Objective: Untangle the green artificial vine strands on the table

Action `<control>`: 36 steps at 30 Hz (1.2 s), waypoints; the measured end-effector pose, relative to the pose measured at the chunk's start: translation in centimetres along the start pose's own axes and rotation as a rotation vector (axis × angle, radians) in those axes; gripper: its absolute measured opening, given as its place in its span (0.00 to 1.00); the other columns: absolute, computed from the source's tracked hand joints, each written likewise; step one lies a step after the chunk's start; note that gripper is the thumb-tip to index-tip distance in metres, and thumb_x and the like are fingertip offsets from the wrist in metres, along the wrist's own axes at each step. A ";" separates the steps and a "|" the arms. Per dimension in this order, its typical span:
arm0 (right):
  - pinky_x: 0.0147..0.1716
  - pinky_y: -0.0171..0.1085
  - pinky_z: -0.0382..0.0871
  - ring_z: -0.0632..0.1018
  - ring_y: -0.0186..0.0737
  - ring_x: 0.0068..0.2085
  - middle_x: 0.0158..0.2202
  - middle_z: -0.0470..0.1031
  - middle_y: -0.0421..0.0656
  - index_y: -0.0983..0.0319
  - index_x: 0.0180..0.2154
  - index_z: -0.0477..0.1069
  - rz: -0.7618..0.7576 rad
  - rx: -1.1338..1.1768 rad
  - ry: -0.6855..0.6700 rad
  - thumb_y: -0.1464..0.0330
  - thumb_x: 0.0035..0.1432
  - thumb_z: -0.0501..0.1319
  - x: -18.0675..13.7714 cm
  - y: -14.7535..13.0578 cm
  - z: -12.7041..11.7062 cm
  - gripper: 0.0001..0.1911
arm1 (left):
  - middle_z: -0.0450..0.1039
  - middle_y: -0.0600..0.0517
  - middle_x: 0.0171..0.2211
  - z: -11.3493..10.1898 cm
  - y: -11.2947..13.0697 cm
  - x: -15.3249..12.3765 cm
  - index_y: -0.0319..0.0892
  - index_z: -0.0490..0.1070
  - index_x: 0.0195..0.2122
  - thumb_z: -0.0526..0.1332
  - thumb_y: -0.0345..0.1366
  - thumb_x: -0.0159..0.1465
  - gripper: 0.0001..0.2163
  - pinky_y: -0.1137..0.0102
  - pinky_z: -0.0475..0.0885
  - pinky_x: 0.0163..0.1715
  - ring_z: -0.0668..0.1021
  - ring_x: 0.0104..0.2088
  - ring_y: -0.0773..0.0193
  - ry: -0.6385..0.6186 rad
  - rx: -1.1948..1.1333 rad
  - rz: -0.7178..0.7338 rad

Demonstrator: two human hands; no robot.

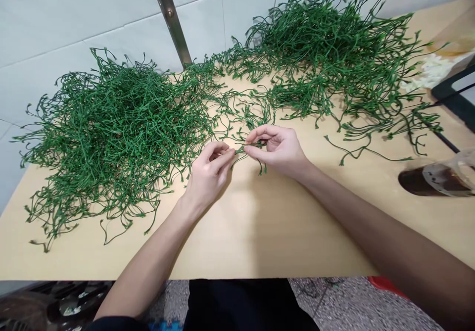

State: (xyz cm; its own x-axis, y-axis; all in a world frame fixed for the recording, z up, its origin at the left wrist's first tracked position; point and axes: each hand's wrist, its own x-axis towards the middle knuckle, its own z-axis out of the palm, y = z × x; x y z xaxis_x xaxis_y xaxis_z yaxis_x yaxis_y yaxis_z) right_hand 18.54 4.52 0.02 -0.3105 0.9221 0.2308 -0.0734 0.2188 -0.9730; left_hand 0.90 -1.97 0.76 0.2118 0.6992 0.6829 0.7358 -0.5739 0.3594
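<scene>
My left hand (212, 170) and my right hand (280, 148) meet over the middle of the table. Each pinches a thin green plastic stem (240, 151) with small tufted tips, the fingertips a short gap apart. More of these strands hang below my right fingers. To the left spreads a large tangled heap of green stems (122, 118), its edge close to my left hand. A second heap of green stems (326, 39) lies at the back right. Loose stems (252, 113) are scattered just beyond my fingers.
A cup of dark drink (432, 178) lies or leans at the right. White small pieces (430, 71) and a black frame (454, 93) are at the far right. A metal post (170, 14) stands against the tiled wall (111, 9). The table's front edge (230, 277) is near my body.
</scene>
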 end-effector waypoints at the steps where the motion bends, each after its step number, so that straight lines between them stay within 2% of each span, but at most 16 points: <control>1: 0.35 0.36 0.74 0.78 0.38 0.33 0.30 0.77 0.42 0.62 0.30 0.74 0.008 0.003 -0.001 0.70 0.43 0.71 0.0 0.0 0.0 0.10 | 0.73 0.46 0.39 0.0 0.0 0.0 0.38 0.77 0.38 0.62 0.29 0.65 0.04 0.72 0.76 0.34 0.77 0.34 0.68 -0.012 0.007 -0.010; 6: 0.36 0.38 0.76 0.80 0.40 0.35 0.31 0.79 0.44 0.63 0.33 0.76 0.044 0.018 -0.009 0.67 0.43 0.72 0.0 -0.1 -0.2 0.12 | 0.72 0.48 0.37 -0.2 0.4 0.3 0.39 0.77 0.36 0.60 0.32 0.66 0.06 0.70 0.74 0.33 0.74 0.31 0.67 -0.086 0.033 -0.095; 9: 0.39 0.41 0.77 0.80 0.42 0.36 0.32 0.80 0.45 0.63 0.33 0.78 0.040 -0.012 -0.017 0.66 0.44 0.72 0.0 0.0 -0.1 0.12 | 0.72 0.49 0.34 -0.3 0.7 0.5 0.40 0.75 0.31 0.59 0.32 0.67 0.08 0.67 0.74 0.38 0.75 0.36 0.64 -0.141 -0.011 -0.126; 12: 0.41 0.42 0.77 0.80 0.42 0.36 0.31 0.80 0.45 0.63 0.30 0.79 0.027 -0.050 -0.042 0.65 0.45 0.71 -0.1 0.0 0.0 0.09 | 0.72 0.49 0.36 -0.6 0.8 0.6 0.41 0.76 0.29 0.60 0.33 0.66 0.09 0.64 0.73 0.44 0.74 0.40 0.61 -0.192 -0.092 -0.195; 17: 0.38 0.40 0.76 0.79 0.40 0.33 0.29 0.80 0.44 0.63 0.29 0.78 0.054 -0.037 -0.099 0.66 0.45 0.71 -0.2 -0.4 0.2 0.08 | 0.74 0.48 0.44 -0.8 0.7 0.6 0.46 0.81 0.30 0.63 0.38 0.65 0.09 0.57 0.72 0.49 0.73 0.46 0.57 -0.139 -0.232 -0.326; 19: 0.37 0.40 0.76 0.78 0.39 0.32 0.29 0.80 0.44 0.63 0.29 0.78 0.075 -0.014 -0.114 0.66 0.45 0.71 -0.2 -0.5 0.2 0.08 | 0.76 0.47 0.45 -0.7 0.6 0.6 0.47 0.82 0.32 0.63 0.40 0.65 0.09 0.55 0.72 0.50 0.75 0.46 0.56 -0.145 -0.342 -0.374; 23: 0.35 0.38 0.75 0.78 0.38 0.31 0.28 0.79 0.43 0.63 0.27 0.77 0.118 0.028 -0.100 0.64 0.41 0.73 -0.1 -0.6 0.1 0.11 | 0.77 0.46 0.42 -0.3 0.3 0.6 0.46 0.82 0.36 0.63 0.43 0.65 0.10 0.58 0.75 0.50 0.78 0.47 0.57 -0.138 -0.598 -0.498; 26: 0.35 0.38 0.75 0.79 0.38 0.31 0.28 0.80 0.43 0.63 0.27 0.76 0.149 0.045 -0.106 0.63 0.40 0.74 -0.1 -0.7 0.1 0.13 | 0.76 0.46 0.44 -0.1 0.3 0.6 0.46 0.82 0.38 0.62 0.47 0.65 0.13 0.60 0.76 0.50 0.78 0.49 0.57 -0.115 -0.722 -0.553; 31: 0.31 0.36 0.73 0.77 0.36 0.29 0.27 0.79 0.43 0.63 0.26 0.76 0.180 0.048 -0.114 0.65 0.39 0.74 -0.1 -0.9 0.1 0.12 | 0.76 0.45 0.46 -0.5 0.4 0.7 0.46 0.81 0.43 0.61 0.45 0.66 0.13 0.63 0.77 0.48 0.77 0.51 0.57 -0.108 -0.692 -0.530; 36: 0.27 0.35 0.70 0.75 0.34 0.26 0.25 0.77 0.41 0.64 0.26 0.75 0.195 0.038 -0.112 0.68 0.39 0.73 -0.2 -1.1 0.2 0.11 | 0.76 0.45 0.48 -0.8 0.3 0.8 0.47 0.79 0.47 0.65 0.36 0.63 0.11 0.67 0.77 0.39 0.78 0.47 0.59 -0.081 -0.548 -0.408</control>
State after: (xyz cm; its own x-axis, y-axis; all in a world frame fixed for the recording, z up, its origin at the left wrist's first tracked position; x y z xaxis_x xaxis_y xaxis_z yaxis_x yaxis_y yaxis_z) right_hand 18.52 4.08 1.01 -0.4258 0.9040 0.0390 -0.0365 0.0259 -0.9990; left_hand 0.82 -1.95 1.89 0.0502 0.9227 0.3822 0.3397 -0.3756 0.8623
